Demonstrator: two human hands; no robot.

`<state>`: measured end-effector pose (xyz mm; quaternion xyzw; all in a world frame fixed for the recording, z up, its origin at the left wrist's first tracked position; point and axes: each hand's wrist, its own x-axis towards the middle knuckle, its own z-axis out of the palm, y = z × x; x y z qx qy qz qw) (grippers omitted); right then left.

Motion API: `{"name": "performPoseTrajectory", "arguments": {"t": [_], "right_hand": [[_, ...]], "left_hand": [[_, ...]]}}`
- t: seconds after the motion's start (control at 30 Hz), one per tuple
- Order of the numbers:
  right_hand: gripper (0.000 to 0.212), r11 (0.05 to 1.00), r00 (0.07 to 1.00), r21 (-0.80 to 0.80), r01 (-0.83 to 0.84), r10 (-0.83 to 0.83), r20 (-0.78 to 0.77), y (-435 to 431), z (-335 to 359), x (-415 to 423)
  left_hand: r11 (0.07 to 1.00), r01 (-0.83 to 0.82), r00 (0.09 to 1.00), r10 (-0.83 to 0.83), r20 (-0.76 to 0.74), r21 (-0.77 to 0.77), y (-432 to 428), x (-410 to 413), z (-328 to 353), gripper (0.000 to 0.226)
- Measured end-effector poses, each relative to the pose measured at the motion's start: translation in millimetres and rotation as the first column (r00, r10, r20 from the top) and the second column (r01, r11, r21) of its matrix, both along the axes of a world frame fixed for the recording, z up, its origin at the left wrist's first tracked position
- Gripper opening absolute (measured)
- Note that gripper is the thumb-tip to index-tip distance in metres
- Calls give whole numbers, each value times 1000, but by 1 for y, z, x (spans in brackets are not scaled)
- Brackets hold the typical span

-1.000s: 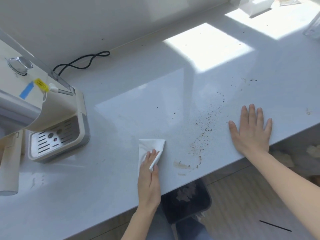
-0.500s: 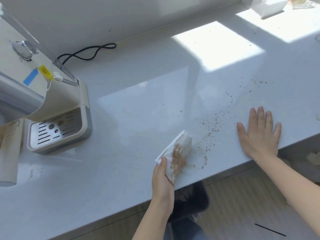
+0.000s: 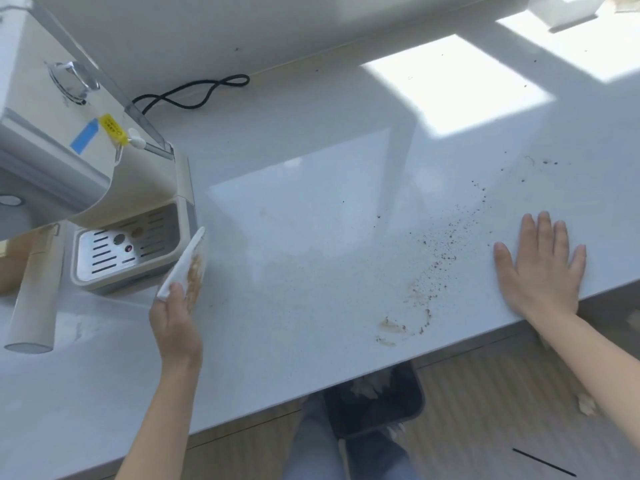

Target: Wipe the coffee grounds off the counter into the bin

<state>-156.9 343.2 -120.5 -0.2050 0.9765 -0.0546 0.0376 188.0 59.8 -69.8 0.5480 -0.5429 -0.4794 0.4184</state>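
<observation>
My left hand holds a folded white tissue, brown-stained on its right face, lifted off the counter next to the coffee machine's drip tray. Dark coffee grounds lie scattered in a diagonal trail on the white counter, with a brown smear near the front edge. My right hand rests flat on the counter, fingers spread, just right of the grounds. A black bin stands on the floor under the counter's edge, below the smear, partly hidden by the counter.
A cream coffee machine with a slotted drip tray fills the left side. Its black cable loops along the back wall. A cream cylinder leans at far left. White items sit at the back right corner.
My left hand lifted the tissue after wiping at the smear and carried it left toward the coffee machine. The stained face now shows. My right hand stayed flat in place.
</observation>
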Motion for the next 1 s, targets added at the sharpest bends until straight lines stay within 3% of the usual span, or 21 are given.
{"name": "performPoseTrajectory", "arguments": {"t": [0.1, 0.2, 0.63, 0.83, 1.0], "right_hand": [[76, 1000, 1000, -4, 2, -2, -5, 0, 0, 0], [76, 1000, 1000, 0, 0, 0, -8, 0, -1, -1], [76, 1000, 1000, -12, -6, 6, -4, 0, -2, -1], [76, 1000, 1000, 15, -6, 6, -16, 1, -4, -1], [74, 1000, 1000, 22, -5, 5, -23, 1, -6, -2]], "left_hand": [[971, 238, 945, -226, 236, -25, -10, 13, -21, 33], [924, 381, 894, -379, 241, 40, -6, 12, -33, 35], [823, 553, 808, -568, 154, 134, 85, -32, -27, 41], [778, 613, 753, -628, 196, 138, 126, -57, -24, 42], [809, 570, 779, -587, 221, 141, 164, -86, -22, 37]]}}
